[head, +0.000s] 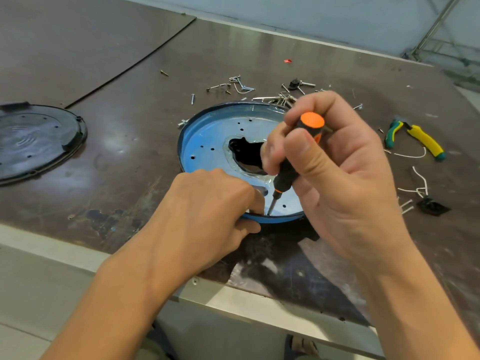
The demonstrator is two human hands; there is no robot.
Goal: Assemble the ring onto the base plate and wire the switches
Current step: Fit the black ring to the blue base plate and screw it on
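A round blue base plate (207, 141) with a raised rim and a dark irregular opening in its middle lies on the brown table. My right hand (337, 172) grips a black and orange screwdriver (298, 157), held upright, its tip touching the plate just inside the near rim. My left hand (215, 211) pinches the plate's near rim beside the tip, thumb outside and fingers inside. What lies under its fingertips is hidden. A black switch part (433, 207) with white wires (420, 187) lies at the right.
Loose screws and metal clips (241, 85) are scattered behind the plate. Yellow-green pliers (415, 137) lie at the right. A black round cover (36, 141) sits at the far left. The table's metal front edge (233, 300) runs below my wrists.
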